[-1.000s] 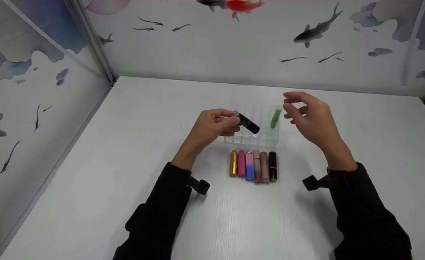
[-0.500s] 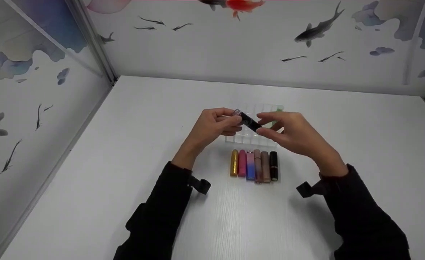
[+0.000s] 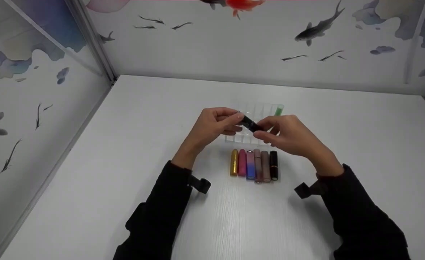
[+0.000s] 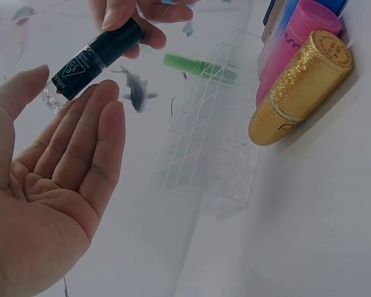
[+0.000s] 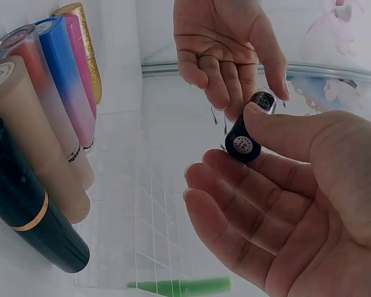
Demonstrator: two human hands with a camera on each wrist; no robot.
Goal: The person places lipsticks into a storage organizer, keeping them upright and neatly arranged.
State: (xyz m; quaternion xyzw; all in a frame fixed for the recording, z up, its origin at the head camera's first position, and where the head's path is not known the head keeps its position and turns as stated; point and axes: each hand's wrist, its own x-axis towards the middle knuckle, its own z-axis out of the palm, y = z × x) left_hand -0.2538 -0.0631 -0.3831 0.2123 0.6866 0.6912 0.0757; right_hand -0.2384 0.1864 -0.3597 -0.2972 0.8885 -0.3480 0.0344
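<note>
While both hands are up over the clear compartment organizer (image 3: 257, 108), the black lip tube (image 3: 249, 124) is held between them in the air, apart from the trays below. Tube slants, clear end far left, dark end near right. Left hand (image 3: 218, 122) pinches the clear end, thumb against fingertips, other fingers fairly straight, palm showing. Right hand (image 3: 288, 133) grips the dark end, thumb on top, fingers beneath. I can see white print with a triangle mark on the barrel, round white label on the dark end.

Organizer is flat on the white table (image 3: 125, 144). Green tube (image 3: 279, 109) sits at its right end, tilted; exact slot I can't tell, right hand hides part.

Near side of the organizer, six tubes lie side by side. Left to right: gold glitter tube (image 3: 234, 163), hot-pink tube (image 3: 242, 163), pink-to-blue tube (image 3: 250, 167), mauve tube (image 3: 258, 167), tan tube (image 3: 266, 168), black tube with a gold band (image 3: 274, 159).

Black sleeves (image 3: 158, 213) on both arms, dark bracket (image 3: 200, 185) at each cuff. Far wall (image 3: 234, 54) has painted fish, one red (image 3: 243, 4), one grey-black (image 3: 319, 31) to the right.
</note>
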